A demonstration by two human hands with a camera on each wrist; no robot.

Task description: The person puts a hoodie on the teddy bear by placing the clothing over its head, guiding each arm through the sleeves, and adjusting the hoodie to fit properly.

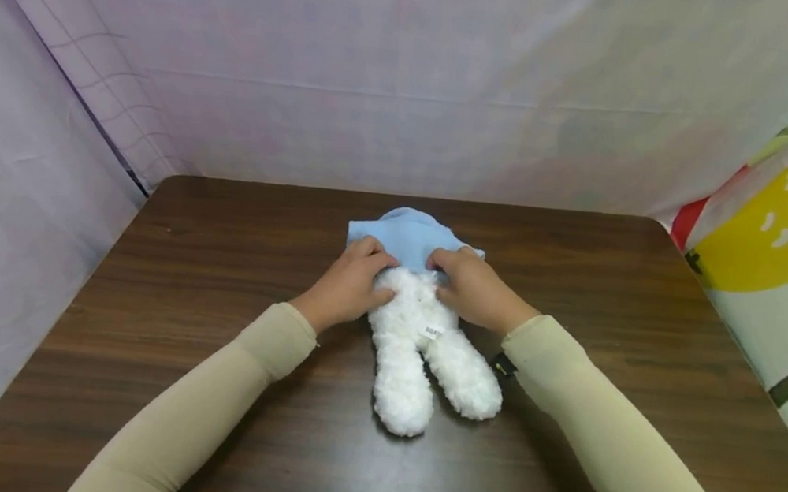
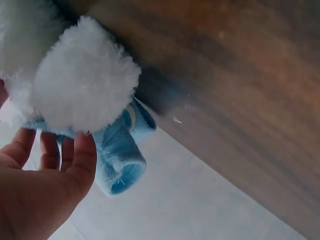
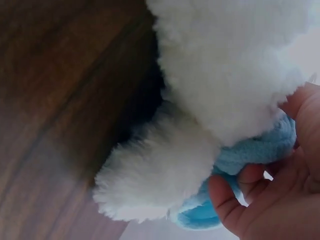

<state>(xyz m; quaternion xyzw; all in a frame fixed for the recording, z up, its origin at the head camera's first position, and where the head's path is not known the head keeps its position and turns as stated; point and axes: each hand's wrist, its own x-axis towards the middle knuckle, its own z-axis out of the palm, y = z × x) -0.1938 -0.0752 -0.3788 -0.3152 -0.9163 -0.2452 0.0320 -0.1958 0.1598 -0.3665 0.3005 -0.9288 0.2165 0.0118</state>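
Toy [image 1: 412,311] of fluffy white plush lies on the tabletop at the centre of your head view, its two legs spread apart toward the lower middle of the frame and a small white label [image 1: 431,332] near where they part. Above its body, just over the middle of the frame, you have a light blue cloth garment [image 1: 409,238] covering the toy's upper end. Your left hand [image 1: 350,285] grips the garment's edge on the left of the toy, and your right hand [image 1: 481,286] grips it on the right. The left wrist view shows two tube-like blue ends [image 2: 122,172] hanging just below centre. Pale sleeves [image 1: 207,406] cover both your forearms, running to the lower corners, and a small dark object [image 1: 504,364] shows beside the right cuff. Beneath everything spreads the brown wood-grain table [image 1: 182,297]; pale curtains [image 1: 381,78] fill the top, with a yellow printed shape [image 1: 773,227] at upper right.
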